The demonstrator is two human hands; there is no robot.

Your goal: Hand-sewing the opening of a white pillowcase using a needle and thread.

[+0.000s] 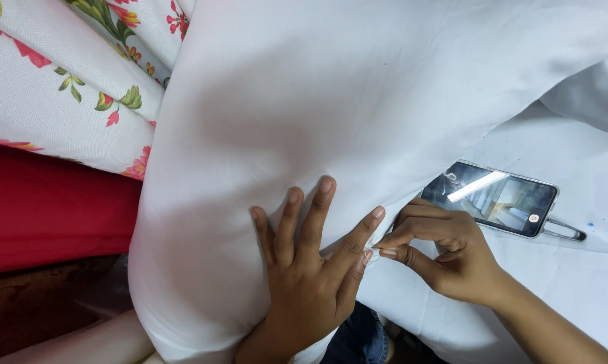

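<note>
A large white pillow (317,101) in a white cover fills most of the head view. My left hand (310,269) lies flat on its lower part with the fingers spread, pressing the fabric down. My right hand (445,249) is just to the right of it, its thumb and forefinger pinched on the edge of the white cover close to my left thumb. What sits between the pinched fingertips is too small to make out beyond white cloth.
A smartphone (496,199) with a lit screen and a plugged cable lies on the white sheet (573,283) right of my right hand. Flowered fabric (68,81) and red cloth (47,209) lie at the left. Dark blue cloth (361,340) shows at the bottom.
</note>
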